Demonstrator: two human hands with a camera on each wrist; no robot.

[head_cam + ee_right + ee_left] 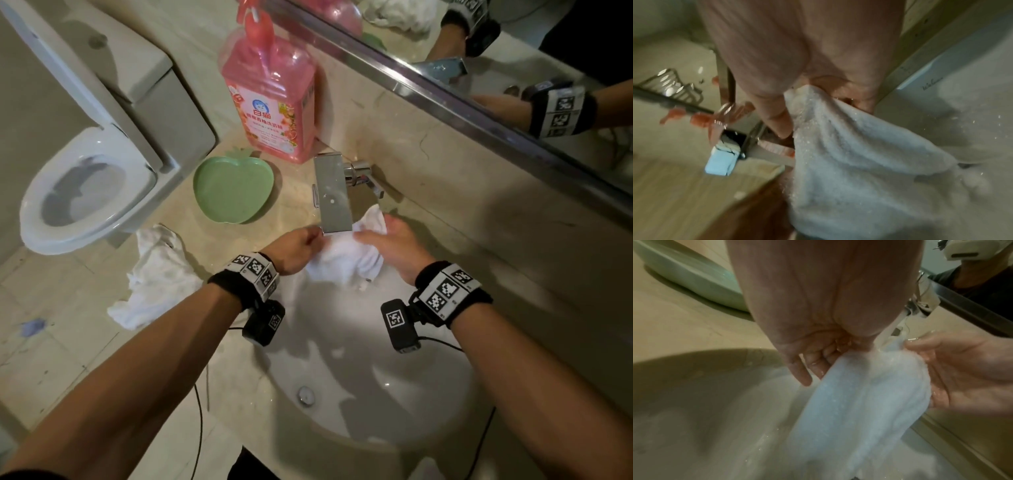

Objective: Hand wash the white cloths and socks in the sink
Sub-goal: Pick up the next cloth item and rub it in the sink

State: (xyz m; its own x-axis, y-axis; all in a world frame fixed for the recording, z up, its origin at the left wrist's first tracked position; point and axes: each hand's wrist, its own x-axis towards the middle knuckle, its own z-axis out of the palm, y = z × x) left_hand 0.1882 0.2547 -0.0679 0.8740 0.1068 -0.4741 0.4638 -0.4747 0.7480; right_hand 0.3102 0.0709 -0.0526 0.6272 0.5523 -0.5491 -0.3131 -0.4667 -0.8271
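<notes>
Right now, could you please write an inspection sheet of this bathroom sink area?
Surface: beige counter, white sink set in it.
Job's things: white cloth held under the faucet; second white cloth crumpled on the counter's left edge.
Clutter: pink detergent bottle, green apple-shaped dish.
Hands: left hand and right hand both grip the cloth.
Cables: black cables hang from the wrist cameras.
Surroundings: toilet left, mirror behind.

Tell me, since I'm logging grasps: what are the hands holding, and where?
Both hands grip the white cloth under the faucet: left hand and right hand at opposite ends.
</notes>
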